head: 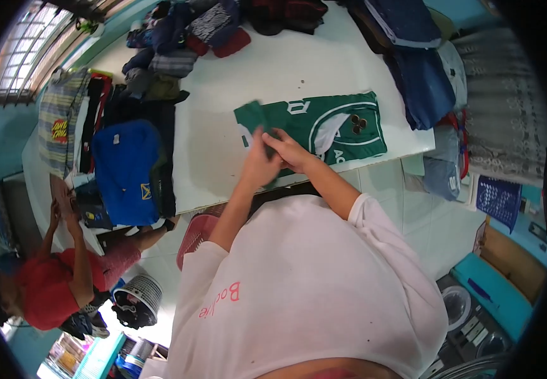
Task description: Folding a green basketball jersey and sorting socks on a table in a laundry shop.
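Note:
A green shirt with white lettering (297, 124) lies partly folded on the white table in front of me. My left hand (260, 162) grips its left part, with cloth rising blurred above the fingers. Against it, my right hand (291, 150) has thumb and fingers on the same green cloth, and some of the fabric shows between the two hands. Several dark round marks or discs (359, 124) show on the shirt's right side, near a white patch (332, 132). The lower left part of the shirt is hidden behind my hands.
Folded clothes stand left, including a blue garment (129, 173); dark-blue folded garments (422, 85) lie right. More clothes (216, 23) line the far side of the white table (204, 161). A person in red (60, 286) handles clothes at left. A laundry basket (148, 291) stands on the floor.

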`<state>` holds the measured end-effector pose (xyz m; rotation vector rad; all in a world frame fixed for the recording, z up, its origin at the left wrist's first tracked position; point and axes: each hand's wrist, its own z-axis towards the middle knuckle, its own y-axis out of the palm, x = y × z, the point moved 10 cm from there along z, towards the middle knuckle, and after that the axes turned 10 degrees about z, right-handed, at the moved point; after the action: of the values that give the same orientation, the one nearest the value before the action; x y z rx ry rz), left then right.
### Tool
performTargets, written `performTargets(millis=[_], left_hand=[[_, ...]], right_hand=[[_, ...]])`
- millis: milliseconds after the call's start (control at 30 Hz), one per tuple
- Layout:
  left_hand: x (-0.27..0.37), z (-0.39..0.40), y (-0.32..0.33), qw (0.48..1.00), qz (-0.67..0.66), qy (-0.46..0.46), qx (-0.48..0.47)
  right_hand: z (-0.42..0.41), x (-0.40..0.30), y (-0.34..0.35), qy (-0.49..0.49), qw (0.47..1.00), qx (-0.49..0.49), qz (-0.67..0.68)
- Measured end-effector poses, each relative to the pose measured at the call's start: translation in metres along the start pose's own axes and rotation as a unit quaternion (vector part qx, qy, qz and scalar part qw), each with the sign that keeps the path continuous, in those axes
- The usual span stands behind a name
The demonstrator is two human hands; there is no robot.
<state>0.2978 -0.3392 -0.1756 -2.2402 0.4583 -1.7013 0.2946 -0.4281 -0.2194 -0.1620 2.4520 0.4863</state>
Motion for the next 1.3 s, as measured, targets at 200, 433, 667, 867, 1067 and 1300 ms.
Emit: performTargets(millis=[200,433,667,867,1067,1300], left_hand=[[0.051,-0.034,0.05,0.968,-0.079,0.088,-0.223],[0.037,-0.014,0.046,0.979,0.04,0.085,-0.18],[0.08,0.006,0.092,0.933,0.184,0.291,-0.103],[0.065,0.018,0.136,0.849,0.421,0.297,-0.113],[0.05,0.034,0.123,0.925,0.271,0.255,-0.071],[0.045,0.059,0.135,0.976,0.152,0.049,-0.146]], right_hand=[[-0.021,-0.016,-0.113,-0.075,0.993,0.087,0.038],[-0.087,-0.037,-0.311,-0.065,0.94,0.334,-0.031],[-0.085,-0.05,-0.337,-0.225,0.834,0.401,-0.303],[-0.115,-0.06,-0.32,-0.281,0.804,0.449,-0.271],[-0.127,-0.093,-0.264,-0.284,0.655,0.557,-0.424],[-0.056,-0.06,-0.257,0.009,0.709,0.567,-0.42]])
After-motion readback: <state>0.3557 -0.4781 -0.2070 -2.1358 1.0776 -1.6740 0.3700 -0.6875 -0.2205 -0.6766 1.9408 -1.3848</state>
